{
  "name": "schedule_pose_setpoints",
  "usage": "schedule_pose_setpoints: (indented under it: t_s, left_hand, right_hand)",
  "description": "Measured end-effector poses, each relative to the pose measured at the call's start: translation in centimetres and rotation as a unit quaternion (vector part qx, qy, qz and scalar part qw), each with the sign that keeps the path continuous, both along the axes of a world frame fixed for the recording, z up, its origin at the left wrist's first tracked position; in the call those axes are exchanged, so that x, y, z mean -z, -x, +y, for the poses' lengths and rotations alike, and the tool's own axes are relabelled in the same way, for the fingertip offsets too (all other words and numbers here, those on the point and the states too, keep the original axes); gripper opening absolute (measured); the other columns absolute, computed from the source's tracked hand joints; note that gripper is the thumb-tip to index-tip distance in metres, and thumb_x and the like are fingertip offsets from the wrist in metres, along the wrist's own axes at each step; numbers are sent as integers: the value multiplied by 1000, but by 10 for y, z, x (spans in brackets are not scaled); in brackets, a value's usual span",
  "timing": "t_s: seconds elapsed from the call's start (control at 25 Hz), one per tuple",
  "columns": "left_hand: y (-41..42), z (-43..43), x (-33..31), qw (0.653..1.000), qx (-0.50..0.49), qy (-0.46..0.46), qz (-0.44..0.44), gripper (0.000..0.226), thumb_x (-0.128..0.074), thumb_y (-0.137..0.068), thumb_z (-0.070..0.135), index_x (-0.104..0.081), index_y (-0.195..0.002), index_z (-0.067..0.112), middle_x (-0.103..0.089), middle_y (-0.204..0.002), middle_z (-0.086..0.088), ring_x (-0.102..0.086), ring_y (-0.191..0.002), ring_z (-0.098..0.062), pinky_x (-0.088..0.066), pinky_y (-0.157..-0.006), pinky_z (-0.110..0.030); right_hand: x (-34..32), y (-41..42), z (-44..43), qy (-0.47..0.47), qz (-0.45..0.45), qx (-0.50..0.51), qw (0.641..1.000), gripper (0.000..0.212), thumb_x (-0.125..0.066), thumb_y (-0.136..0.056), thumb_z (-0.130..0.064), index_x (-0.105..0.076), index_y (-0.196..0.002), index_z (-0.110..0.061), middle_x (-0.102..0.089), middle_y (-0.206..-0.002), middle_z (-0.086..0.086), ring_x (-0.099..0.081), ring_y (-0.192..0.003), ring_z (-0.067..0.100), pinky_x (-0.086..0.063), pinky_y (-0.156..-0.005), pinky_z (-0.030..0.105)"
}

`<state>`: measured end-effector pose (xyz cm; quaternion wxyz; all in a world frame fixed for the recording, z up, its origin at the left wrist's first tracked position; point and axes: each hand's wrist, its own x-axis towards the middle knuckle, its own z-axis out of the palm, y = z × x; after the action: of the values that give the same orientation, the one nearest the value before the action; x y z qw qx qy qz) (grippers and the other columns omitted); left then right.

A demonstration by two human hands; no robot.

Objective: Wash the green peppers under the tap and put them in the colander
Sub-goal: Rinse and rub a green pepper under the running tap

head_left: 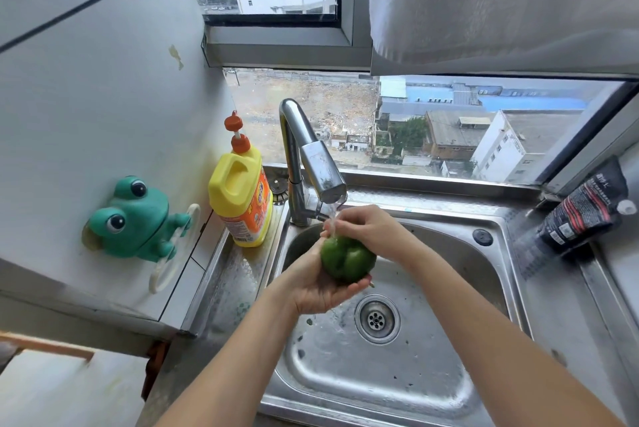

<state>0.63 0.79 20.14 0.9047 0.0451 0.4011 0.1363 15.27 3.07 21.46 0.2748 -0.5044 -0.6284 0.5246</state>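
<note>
A green bell pepper (347,259) is held over the steel sink (449,340), right under the running tap (320,167). My left hand (316,288) cups it from below, fingers curled round its underside. My right hand (366,228) lies over its far top side with the fingers curled on it, in the water stream. No colander shows in this view.
A yellow detergent bottle (242,198) with an orange pump stands at the sink's left corner. A green frog holder (135,219) hangs on the left wall. A black pouch (584,209) leans at the right. The drain (377,319) sits below the hands.
</note>
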Motion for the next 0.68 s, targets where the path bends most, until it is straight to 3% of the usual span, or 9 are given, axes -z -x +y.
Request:
schedule_pose_setpoints:
  t_s: [0.08, 0.16, 0.28, 0.36, 0.44, 0.52, 0.6, 0.68]
  left_hand:
    - [-4, 0, 7, 999, -33, -16, 23, 70, -47, -85, 64, -57, -116, 2, -65, -95, -27, -69, -72, -40, -60, -54, -41]
    - [-3, 1, 9, 995, -83, -48, 41, 55, -48, -91, 52, -55, -120, 6, -62, -111, -28, -67, -85, -43, -60, -58, -44]
    - [10, 1, 13, 975, -115, -168, 89, 43, -70, -78, 28, -58, -115, 10, -57, -121, -24, -61, -99, -34, -58, -77, -46]
    - [20, -2, 14, 949, -65, -276, 135, 50, -76, -68, 20, -60, -115, 11, -61, -119, -22, -60, -103, -32, -50, -91, -45]
    - [24, -5, 11, 910, -23, -359, 206, 60, -80, -62, 19, -58, -117, 12, -63, -117, -20, -64, -102, -29, -50, -92, -42]
    - [26, -8, 10, 858, 8, -425, 290, 66, -86, -56, 20, -56, -115, 25, -64, -115, -9, -66, -100, -21, -56, -87, -32]
    - [28, -9, 11, 796, 48, -492, 350, 68, -89, -56, 20, -52, -111, 37, -61, -113, 5, -64, -99, -11, -53, -85, -19]
    - [29, -10, 15, 725, 86, -561, 389, 72, -88, -58, 22, -47, -113, 41, -56, -114, 12, -58, -101, -3, -43, -86, -6]
  right_hand:
    - [9, 7, 1, 18, 40, 74, 996, 44, -51, -86, -56, -73, -69, -21, -74, -87, 8, -70, -90, 24, -52, -92, 41]
    - [18, 10, 3, 55, 68, 139, 986, 46, -44, -97, -41, -73, -67, -20, -74, -81, 4, -69, -81, 17, -53, -85, 31]
    - [31, 1, 15, 142, 105, 216, 960, 45, -37, -102, -27, -69, -78, -5, -71, -83, 11, -66, -76, 20, -55, -70, 25]
    - [37, -8, 30, 168, 97, 237, 952, 41, -37, -102, -22, -66, -95, 5, -68, -97, 18, -64, -86, 27, -54, -74, 29]
    - [39, -15, 47, 151, 40, 218, 963, 33, -45, -99, -21, -60, -116, 3, -65, -110, 18, -61, -92, 25, -53, -80, 34]
    - [37, -19, 61, 116, -40, 135, 983, 40, -55, -94, -26, -52, -132, -11, -65, -116, 10, -64, -91, 22, -54, -86, 37]
    - [34, -16, 72, 93, -116, 43, 988, 52, -60, -91, -32, -44, -139, -24, -66, -118, 6, -68, -88, 22, -55, -88, 39]
    - [32, -13, 83, 104, -138, -4, 985, 58, -62, -89, -31, -40, -142, -25, -66, -117, 10, -70, -89, 25, -55, -89, 44]
